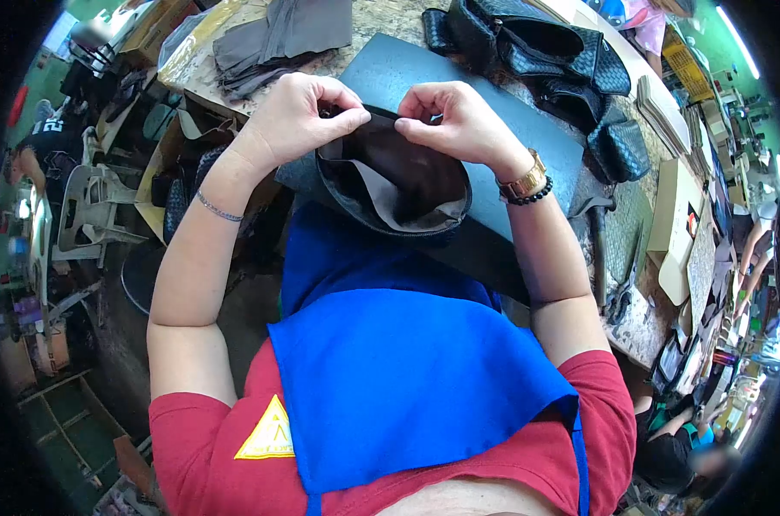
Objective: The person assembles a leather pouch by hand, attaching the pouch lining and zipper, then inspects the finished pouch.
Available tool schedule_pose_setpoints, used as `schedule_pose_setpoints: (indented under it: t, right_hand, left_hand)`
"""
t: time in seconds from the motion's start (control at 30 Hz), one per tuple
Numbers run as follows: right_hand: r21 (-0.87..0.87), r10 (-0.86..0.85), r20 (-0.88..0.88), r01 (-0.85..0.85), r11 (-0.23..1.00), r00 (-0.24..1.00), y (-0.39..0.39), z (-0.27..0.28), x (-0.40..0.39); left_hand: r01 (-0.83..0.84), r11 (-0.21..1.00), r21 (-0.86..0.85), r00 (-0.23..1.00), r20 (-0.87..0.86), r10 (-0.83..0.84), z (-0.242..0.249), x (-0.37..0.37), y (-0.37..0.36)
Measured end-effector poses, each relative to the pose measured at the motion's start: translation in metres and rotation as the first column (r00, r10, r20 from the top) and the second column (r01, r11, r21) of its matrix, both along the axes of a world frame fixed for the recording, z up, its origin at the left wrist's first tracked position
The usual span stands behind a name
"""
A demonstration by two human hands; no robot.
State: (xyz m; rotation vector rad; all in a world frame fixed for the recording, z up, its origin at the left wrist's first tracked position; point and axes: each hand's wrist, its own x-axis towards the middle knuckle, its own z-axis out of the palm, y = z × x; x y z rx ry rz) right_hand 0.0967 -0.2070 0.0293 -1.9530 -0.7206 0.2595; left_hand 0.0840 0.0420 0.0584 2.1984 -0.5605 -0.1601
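A dark bag [394, 185] with a grey-brown lining lies open-mouthed near my body, at the edge of a dark flat board [527, 155]. My left hand [308, 112] pinches the far rim of the bag on its left side, thumb and index finger together. On the same rim, a little to the right, my right hand [459, 125] is closed in a pinch too. A short stretch of rim shows between the two hands. The lining is visible inside the opening, and the bag's outer underside is mostly hidden.
Grey fabric pieces [278, 43] lie at the back left of the worktable. Black woven bags [562, 64] are piled at the back right. Scissors [628, 279] rest on the right, beside a beige box [675, 219]. Other people are at the far sides.
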Motion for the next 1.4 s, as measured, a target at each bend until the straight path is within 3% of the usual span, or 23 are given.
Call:
schedule_pose_setpoints:
  t: [0.07, 0.3, 0.37, 0.47, 0.6, 0.8, 0.9, 1.1, 1.2, 1.4]
  right_hand:
    - [0.057, -0.014, -0.067, 0.017, 0.998, 0.998, 0.004, 0.002, -0.001]
    - [0.006, 0.023, 0.014, -0.023, 1.0, 1.0, 0.001, -0.004, 0.004]
    - [-0.028, 0.042, 0.024, -0.042, 0.999, 0.999, 0.003, -0.001, 0.003]
    - [0.074, 0.041, 0.044, -0.044, 0.996, 0.998, 0.008, -0.003, 0.004]
    - [-0.023, 0.076, 0.032, -0.075, 0.997, 0.997, 0.007, 0.001, 0.008]
    - [-0.031, 0.065, 0.085, -0.063, 0.998, 0.994, 0.009, 0.001, 0.009]
    - [-0.022, 0.034, 0.119, -0.032, 0.999, 0.992, 0.009, -0.002, 0.009]
    - [0.077, 0.01, 0.098, -0.017, 0.997, 0.995, 0.012, -0.01, 0.012]
    - [0.061, 0.0, 0.071, -0.004, 0.998, 0.997, 0.011, -0.012, 0.014]
    - [0.019, 0.046, 0.043, -0.047, 0.999, 0.998, 0.006, -0.012, 0.014]
  left_hand:
    - [0.001, 1.0, -0.002, 1.0, 0.005, -0.001, 0.0, 0.0, 0.001]
    - [0.066, 0.998, -0.018, 0.986, 0.156, -0.063, 0.0, 0.0, 0.004]
    - [0.05, 0.999, -0.013, 0.991, 0.126, -0.048, 0.0, -0.001, 0.003]
    - [0.03, 1.0, 0.002, 0.994, 0.102, -0.03, 0.0, 0.0, 0.003]
    - [0.044, 0.999, 0.019, 0.992, 0.118, -0.046, 0.002, -0.002, 0.0]
    - [0.068, 0.997, -0.022, 0.98, 0.19, -0.063, -0.006, 0.001, 0.001]
    - [0.08, 0.989, -0.125, 0.981, 0.186, -0.056, 0.003, -0.007, -0.004]
    - [-0.071, 0.975, 0.21, 0.994, 0.1, 0.051, 0.019, -0.012, -0.007]
    - [-0.091, 0.973, 0.213, 0.996, 0.012, 0.091, 0.022, -0.011, -0.008]
    - [0.007, 0.999, 0.033, 0.977, -0.212, 0.0, 0.02, -0.004, -0.002]
